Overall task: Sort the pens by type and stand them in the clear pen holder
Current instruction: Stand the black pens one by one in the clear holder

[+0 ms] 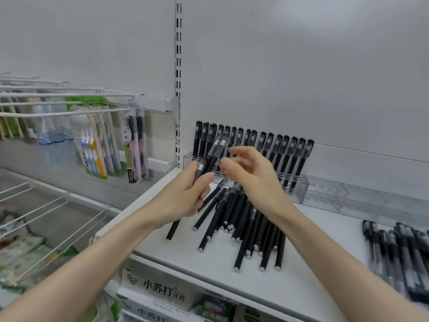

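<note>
**Legible text: toothpaste boxes only**

White toothpaste box (160,291) under the shelf (209,270) in front of me reads "小苏打", with smaller "牙膏" after it. Lower toothpaste box (148,316) repeats "小苏打", partly cut off. Print on the toothbrush pack (127,145) and pens (253,142) is too blurred for me to read.

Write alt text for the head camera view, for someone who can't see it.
A person's left hand grips a few black pens, the open right hand beside them, above a loose pile of pens on a white shelf. Behind, a row of pens stands in a clear pen holder; packaged toothbrushes hang at left.
</note>
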A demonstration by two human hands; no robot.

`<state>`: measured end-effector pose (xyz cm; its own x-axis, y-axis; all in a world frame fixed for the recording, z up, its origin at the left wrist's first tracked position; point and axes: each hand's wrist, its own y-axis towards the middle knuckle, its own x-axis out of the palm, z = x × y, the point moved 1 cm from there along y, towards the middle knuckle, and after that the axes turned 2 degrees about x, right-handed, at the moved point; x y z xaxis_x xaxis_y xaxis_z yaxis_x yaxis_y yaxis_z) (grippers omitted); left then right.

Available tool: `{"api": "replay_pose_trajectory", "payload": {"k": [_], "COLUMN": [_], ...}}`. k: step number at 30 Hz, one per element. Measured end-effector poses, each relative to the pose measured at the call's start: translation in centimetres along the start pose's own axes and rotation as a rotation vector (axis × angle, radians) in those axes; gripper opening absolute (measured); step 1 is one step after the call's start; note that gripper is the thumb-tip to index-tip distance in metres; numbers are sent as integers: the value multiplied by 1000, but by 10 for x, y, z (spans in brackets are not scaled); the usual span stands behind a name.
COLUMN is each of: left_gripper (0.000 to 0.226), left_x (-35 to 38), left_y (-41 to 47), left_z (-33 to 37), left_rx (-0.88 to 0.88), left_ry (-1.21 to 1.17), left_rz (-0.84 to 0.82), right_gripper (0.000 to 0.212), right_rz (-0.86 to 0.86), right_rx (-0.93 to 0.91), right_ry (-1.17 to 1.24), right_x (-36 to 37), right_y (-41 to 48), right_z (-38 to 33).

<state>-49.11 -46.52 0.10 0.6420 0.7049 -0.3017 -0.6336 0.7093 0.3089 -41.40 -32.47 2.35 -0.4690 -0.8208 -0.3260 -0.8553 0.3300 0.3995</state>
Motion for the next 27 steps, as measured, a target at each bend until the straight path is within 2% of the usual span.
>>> {"api": "replay_pose_trajectory", "payload": {"k": [4,8,12,15,19,24,27], "left_gripper": [18,23,26,30,29,20,17], "left_x": [-1,-16,-39,-53,-54,-48,-46], "left_y": [16,37,62,80,98,98,89], "left_z": [-2,-14,-31,-42,-46,-52,-61], "left_rx": [138,120,115,157,182,257,303], "left_ry": [32,1,123,136,-95,-262,-252], "left_rz": [8,-34,120,194,185,141,120], "right_gripper": [21,22,24,30,32,36,36], "right_rz": [144,166,287,395,489,523,498], "right_rx": [-19,13,-37,-115,-211,-227,-209], "right_ry": [77,142,161,14,-242,-317,-337], "right_x": [5,9,11,13,20,30,33], "right_y": [19,38,63,77,93,105,108], "right_z": [-14,-14,-12,-12,-8,0,5]}}
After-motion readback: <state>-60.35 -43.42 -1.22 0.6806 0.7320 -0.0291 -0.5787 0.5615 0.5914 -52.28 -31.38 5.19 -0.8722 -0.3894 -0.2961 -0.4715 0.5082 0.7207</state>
